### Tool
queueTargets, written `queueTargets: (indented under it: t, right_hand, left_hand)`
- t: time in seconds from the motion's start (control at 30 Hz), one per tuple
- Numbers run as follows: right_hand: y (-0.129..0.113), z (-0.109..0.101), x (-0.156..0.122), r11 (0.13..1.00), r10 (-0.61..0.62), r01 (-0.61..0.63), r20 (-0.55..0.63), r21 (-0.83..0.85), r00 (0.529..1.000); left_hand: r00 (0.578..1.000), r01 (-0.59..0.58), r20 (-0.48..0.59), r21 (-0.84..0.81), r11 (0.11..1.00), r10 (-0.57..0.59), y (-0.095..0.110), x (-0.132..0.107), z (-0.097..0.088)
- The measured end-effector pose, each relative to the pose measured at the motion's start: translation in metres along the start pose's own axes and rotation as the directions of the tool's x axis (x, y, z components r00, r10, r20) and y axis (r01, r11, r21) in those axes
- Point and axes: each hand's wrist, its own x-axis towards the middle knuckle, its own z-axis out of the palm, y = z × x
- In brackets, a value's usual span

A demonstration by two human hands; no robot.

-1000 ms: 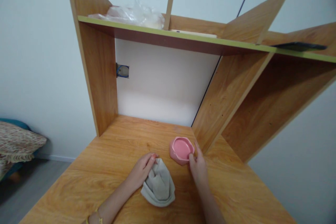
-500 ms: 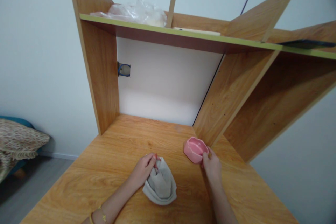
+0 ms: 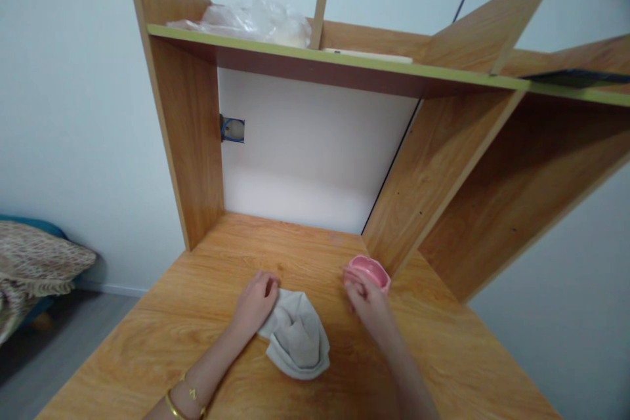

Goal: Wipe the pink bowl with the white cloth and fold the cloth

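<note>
A grey cloth (image 3: pixel 298 335) lies bunched and folded on the wooden tabletop. My left hand (image 3: pixel 256 300) rests at its left edge, fingers curled down over a flattened corner. Farther back on the right, against the foot of the upright panel, sits a small pink faceted bowl (image 3: pixel 375 270). My right hand (image 3: pixel 368 296) is in front of this bowl, fingers stretched leftward and slightly apart, covering part of its near side. Whether the fingertips touch the bowl is hard to tell, as they are a little blurred.
Wooden uprights (image 3: pixel 443 164) and a green-edged shelf (image 3: pixel 295 56) frame the back of the tabletop (image 3: pixel 236 249). A clear plastic bag (image 3: pixel 260 21) lies on the shelf, with a dark flat object (image 3: pixel 575 77) at the right. A woven throw (image 3: pixel 39 256) is at far left.
My right hand has let go of the bowl's right rim and moved left in front of it. My left hand has shifted left and back, and a cloth corner now spreads out toward it.
</note>
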Motion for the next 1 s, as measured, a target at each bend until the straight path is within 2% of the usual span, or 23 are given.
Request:
queueTargets:
  t: [0.03,0.07,0.13,0.17,0.23,0.3,0.4,0.47,0.53,0.63,0.73,0.8,0.9,1.0]
  right_hand:
    - [-0.013,0.008,-0.009,0.999,-0.036,0.034,0.175,0.013,0.984]
    - [-0.024,0.015,-0.019,0.997,-0.073,0.075,0.312,0.005,0.947]
    - [-0.041,0.028,-0.037,0.980,-0.155,0.196,0.477,-0.036,0.865]
    - [-0.046,0.033,-0.043,0.968,-0.169,0.237,0.493,-0.078,0.854]
    - [-0.049,0.038,-0.049,0.953,-0.167,0.265,0.472,-0.148,0.865]
    - [-0.045,0.037,-0.047,0.958,-0.148,0.232,0.407,-0.167,0.901]
    - [-0.031,0.025,-0.035,0.989,-0.103,0.128,0.293,-0.069,0.951]
    - [-0.019,0.014,-0.028,0.999,-0.023,0.013,0.231,0.044,0.973]
    - [-0.005,0.003,-0.024,0.982,0.075,-0.106,0.195,0.155,0.978]
    - [0.016,-0.007,-0.020,0.937,0.205,-0.265,0.257,0.228,0.944]
    - [0.034,-0.009,-0.018,0.934,0.208,-0.269,0.251,0.236,0.945]
    - [0.044,-0.010,-0.017,0.947,0.194,-0.239,0.212,0.215,0.958]
    - [0.057,-0.018,-0.018,0.967,0.236,-0.245,0.117,0.070,0.965]
    - [0.063,-0.029,-0.020,0.961,0.275,-0.272,0.084,-0.049,0.958]
  left_hand:
    - [1.000,0.016,-0.006,0.059,0.998,-0.015,-0.002,0.000,-0.001]
    - [1.000,0.026,-0.007,0.112,0.993,-0.026,-0.004,0.000,-0.002]
    - [0.999,0.035,0.001,0.188,0.981,-0.036,-0.007,0.000,-0.004]
    - [0.999,0.036,0.008,0.213,0.976,-0.038,-0.008,-0.001,-0.004]
    - [0.999,0.029,0.028,0.228,0.973,-0.037,-0.008,-0.002,-0.004]
    - [0.997,0.014,0.067,0.207,0.978,-0.028,-0.008,-0.003,-0.003]
    - [0.992,0.001,0.125,0.170,0.985,-0.023,-0.006,-0.003,-0.001]
    - [0.989,0.012,0.146,0.160,0.987,-0.035,-0.005,-0.001,-0.003]
    - [0.984,0.032,0.170,0.150,0.988,-0.058,-0.005,0.001,-0.011]
    - [0.972,0.069,0.212,0.145,0.987,-0.099,-0.008,0.006,-0.028]
    - [0.959,0.102,0.246,0.171,0.980,-0.143,-0.011,0.009,-0.041]
    - [0.957,0.119,0.233,0.216,0.969,-0.170,-0.012,0.009,-0.044]
    - [0.968,0.147,0.150,0.306,0.941,-0.200,-0.011,0.006,-0.043]
    - [0.987,0.109,0.072,0.368,0.924,-0.145,-0.011,0.005,-0.038]
